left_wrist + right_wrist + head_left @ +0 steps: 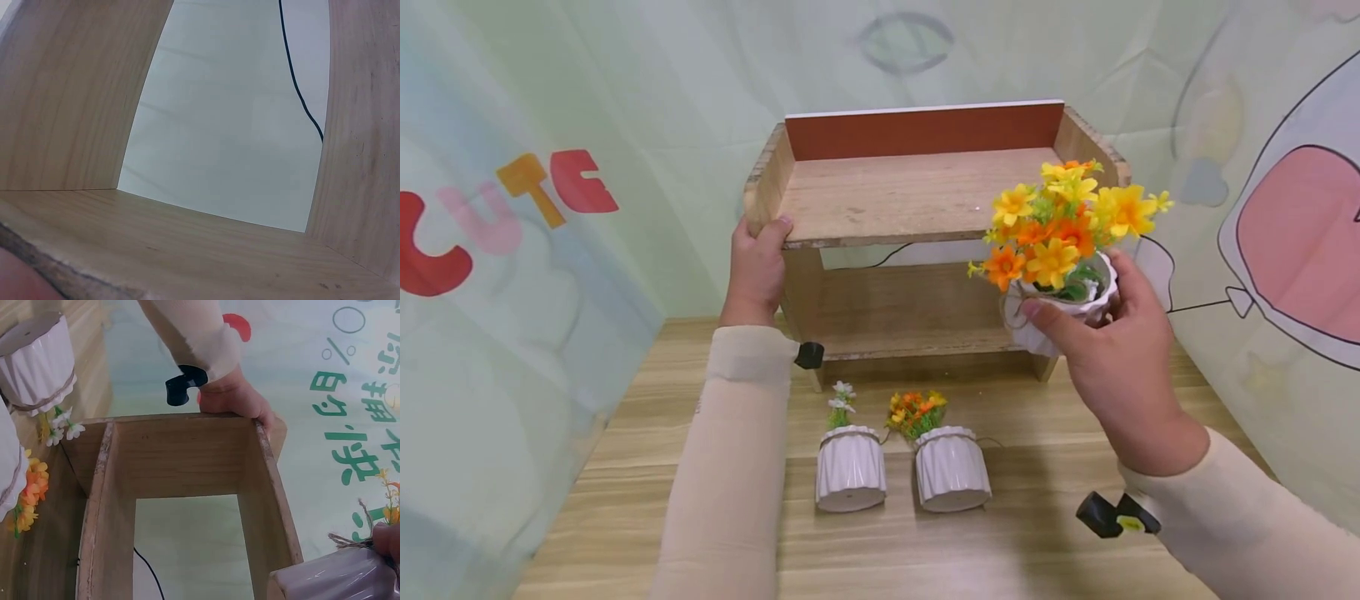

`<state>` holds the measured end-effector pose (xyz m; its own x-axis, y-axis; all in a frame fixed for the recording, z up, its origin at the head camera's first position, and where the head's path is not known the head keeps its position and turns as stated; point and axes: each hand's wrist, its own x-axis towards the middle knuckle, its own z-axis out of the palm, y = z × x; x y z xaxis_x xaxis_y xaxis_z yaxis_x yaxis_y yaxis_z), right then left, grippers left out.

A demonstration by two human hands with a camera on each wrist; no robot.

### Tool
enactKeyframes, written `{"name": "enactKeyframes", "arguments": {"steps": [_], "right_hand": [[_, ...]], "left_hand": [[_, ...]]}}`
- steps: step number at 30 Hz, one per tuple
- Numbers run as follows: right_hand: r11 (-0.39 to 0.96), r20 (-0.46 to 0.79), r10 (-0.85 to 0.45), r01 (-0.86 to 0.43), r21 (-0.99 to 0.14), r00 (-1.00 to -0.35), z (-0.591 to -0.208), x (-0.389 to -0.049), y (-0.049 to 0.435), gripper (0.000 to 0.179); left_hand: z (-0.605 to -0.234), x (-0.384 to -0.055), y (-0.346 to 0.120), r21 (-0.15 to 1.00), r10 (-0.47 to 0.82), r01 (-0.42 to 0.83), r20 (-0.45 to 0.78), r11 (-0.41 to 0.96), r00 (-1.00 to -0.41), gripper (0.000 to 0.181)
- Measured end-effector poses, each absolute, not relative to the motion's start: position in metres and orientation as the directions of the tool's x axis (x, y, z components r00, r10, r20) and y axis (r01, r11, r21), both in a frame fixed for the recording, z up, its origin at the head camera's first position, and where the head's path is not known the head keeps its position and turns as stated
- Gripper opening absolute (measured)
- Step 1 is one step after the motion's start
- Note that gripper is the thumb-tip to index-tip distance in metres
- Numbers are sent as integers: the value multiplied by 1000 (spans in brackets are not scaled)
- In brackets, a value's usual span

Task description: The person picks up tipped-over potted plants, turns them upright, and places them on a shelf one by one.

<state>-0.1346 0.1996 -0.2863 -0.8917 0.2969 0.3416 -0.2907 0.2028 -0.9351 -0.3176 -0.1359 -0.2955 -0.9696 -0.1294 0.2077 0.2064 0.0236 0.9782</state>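
Right hand: The right hand [1120,358] grips a white flowerpot [1032,337] at right of center, thumb on the near wall, fingers at its right side.
Left hand: At left of center, the left hand [756,271] grips the front left corner of a wooden shelf [887,200], thumb on the upper board.
Bouquet: Yellow and orange flowers [1056,237] spill over the held pot's rim, overlapping the shelf's right end in the frame; contact cannot be told.
Glaze: The pot looks smooth and glossy, so a loose or off-center hold could let it slip and chip on the wooden tabletop [880,554].
Board edge: Brought in low, the pot's base could knock the upper board's front edge; tilted far, the flowers could shift or drop out.
Shelf: Uneven pressure from the left hand could skew the frame, which appears light.
Lower center: A white-flowered pot [852,467] and an orange-flowered pot [953,468] lie on their sides, bases toward the bottom of the frame; bumped by a sleeve, either could roll.
Twine: A loose string end [992,440] beside the orange-flowered pot could snag on passing fingers.
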Motion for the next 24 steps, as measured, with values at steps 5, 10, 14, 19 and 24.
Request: {"name": "enactKeyframes", "arguments": {"steps": [5, 10, 14, 19, 24], "right_hand": [[162, 327, 289, -290, -943, -900, -279, -134, 201, 74], [155, 305, 299, -269, -951, -904, -273, -134, 202, 74], [169, 272, 304, -229, -959, -913, -269, -135, 202, 77], [159, 258, 292, -219, -963, -921, -266, -135, 203, 78], [149, 266, 288, -231, -961, -920, -261, -137, 204, 78]], "left_hand": [[-296, -319, -136, 975, -123, 219, 221, 30, -967, 68], [-296, -319, -136, 977, -121, 212, 213, 21, -970, 70], [-295, -318, -135, 979, -123, 202, 204, 28, -971, 71], [-295, -316, -135, 976, -122, 215, 216, 17, -969, 68], [-295, -316, -135, 973, -121, 230, 228, 0, -966, 63]]}}
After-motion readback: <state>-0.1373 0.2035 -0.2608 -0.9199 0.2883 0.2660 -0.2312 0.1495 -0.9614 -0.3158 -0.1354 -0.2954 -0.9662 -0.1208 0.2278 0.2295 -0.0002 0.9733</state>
